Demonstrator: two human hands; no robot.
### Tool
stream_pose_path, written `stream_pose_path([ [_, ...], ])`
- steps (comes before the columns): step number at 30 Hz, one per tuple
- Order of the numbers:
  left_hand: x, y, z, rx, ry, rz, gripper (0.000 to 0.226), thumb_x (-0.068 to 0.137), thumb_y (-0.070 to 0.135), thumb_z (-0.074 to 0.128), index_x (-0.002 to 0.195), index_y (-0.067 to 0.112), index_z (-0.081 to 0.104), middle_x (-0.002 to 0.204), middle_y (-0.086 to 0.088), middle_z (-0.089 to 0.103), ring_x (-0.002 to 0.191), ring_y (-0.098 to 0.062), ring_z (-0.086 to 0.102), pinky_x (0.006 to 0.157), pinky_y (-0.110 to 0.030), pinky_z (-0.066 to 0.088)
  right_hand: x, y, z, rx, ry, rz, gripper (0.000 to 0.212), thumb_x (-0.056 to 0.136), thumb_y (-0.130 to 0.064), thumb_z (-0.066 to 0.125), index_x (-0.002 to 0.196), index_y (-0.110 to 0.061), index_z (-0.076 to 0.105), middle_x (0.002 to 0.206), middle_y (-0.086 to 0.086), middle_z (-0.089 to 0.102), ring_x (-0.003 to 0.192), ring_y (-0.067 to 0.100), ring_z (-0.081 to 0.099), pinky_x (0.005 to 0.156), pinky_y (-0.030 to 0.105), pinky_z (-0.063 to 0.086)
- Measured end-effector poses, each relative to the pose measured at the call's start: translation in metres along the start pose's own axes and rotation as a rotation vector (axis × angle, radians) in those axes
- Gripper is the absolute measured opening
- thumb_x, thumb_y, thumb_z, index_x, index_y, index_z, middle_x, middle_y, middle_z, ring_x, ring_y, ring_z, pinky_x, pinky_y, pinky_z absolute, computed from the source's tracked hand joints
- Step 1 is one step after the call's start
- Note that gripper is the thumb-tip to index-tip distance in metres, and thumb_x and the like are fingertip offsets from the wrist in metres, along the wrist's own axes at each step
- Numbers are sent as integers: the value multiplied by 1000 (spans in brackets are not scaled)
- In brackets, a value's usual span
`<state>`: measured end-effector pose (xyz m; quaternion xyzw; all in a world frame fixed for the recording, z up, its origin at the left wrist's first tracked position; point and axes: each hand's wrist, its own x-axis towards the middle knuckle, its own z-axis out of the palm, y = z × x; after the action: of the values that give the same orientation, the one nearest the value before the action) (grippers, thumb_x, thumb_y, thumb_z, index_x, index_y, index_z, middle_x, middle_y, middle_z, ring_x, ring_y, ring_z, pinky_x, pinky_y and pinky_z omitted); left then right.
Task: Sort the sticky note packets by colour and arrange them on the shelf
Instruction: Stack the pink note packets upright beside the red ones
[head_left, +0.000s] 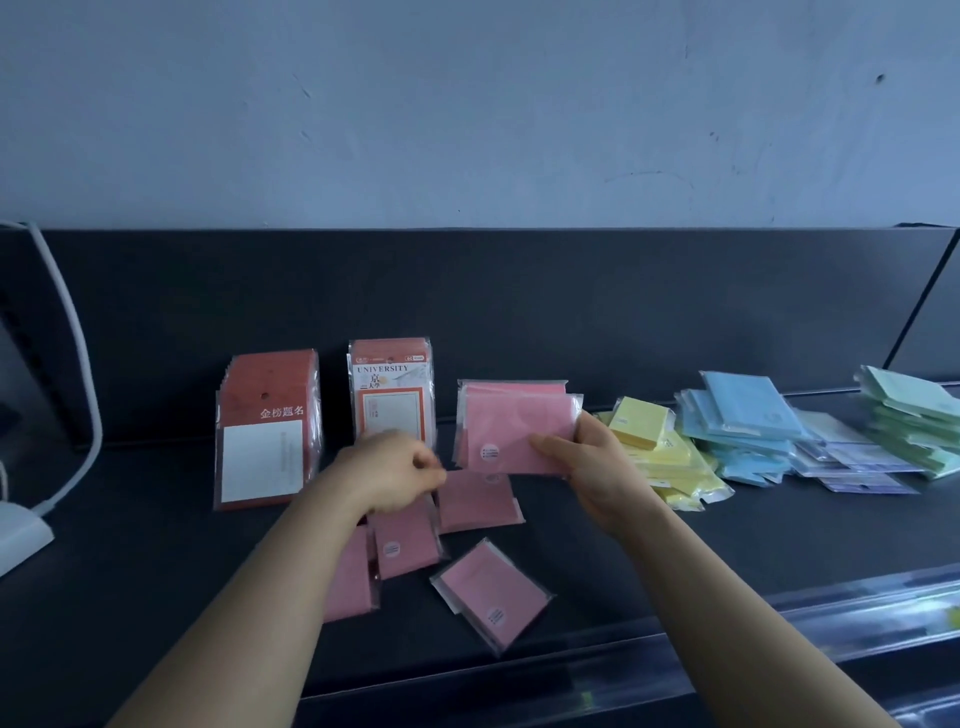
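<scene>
On the shelf (675, 561), just beneath the left hand (395, 470), loose pink packets (491, 592) were laid flat, axes skewed. A pink stack (511, 434) was gripped upright by the right hand (587, 457). The left hand was curled; any hold could not be told.

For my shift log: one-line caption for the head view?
Right hand holds pink stack upright; left hand curls over loose pink packets on shelf; yellow pile, blue pile, green pile alongside.

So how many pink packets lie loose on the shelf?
4 packets: one below the held stack, one below the left hand, one partly under that forearm, one nearest the front. Others may be hidden.
</scene>
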<state>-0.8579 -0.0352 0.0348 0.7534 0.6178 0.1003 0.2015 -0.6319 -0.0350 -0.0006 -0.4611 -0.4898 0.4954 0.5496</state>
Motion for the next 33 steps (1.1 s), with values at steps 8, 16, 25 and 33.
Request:
stream_pose_path([
  [8,32,25,29,-640,206,91,45,93,20,62,133,25,44,122,8,61,114,-12,58,95,-27,45,15,5,0,-108,-23,-42,28,88,-1,62,113,-12,59,105,7,71,99,21,67,88,34,54],
  [16,52,36,39,-511,289,47,48,96,20,55,140,18,34,133,0,51,112,-14,49,90,-24,34,41,13,3,-331,62,-24,42,89,-4,58,125,-21,47,111,0,64,102,15,60,82,22,46],
  [25,64,30,47,-470,210,-23,75,99,22,51,154,23,-1,154,-8,30,131,-25,43,105,-30,31,51,28,1,-353,62,48,45,86,1,46,126,-19,48,108,-1,63,102,16,59,83,26,46],
  [33,74,30,47,-440,230,-48,42,101,23,45,141,20,31,127,-3,53,96,-15,48,80,-27,37,61,27,2,-465,113,-11,31,87,1,43,107,-21,54,90,-7,61,78,7,54,61,19,40],
])
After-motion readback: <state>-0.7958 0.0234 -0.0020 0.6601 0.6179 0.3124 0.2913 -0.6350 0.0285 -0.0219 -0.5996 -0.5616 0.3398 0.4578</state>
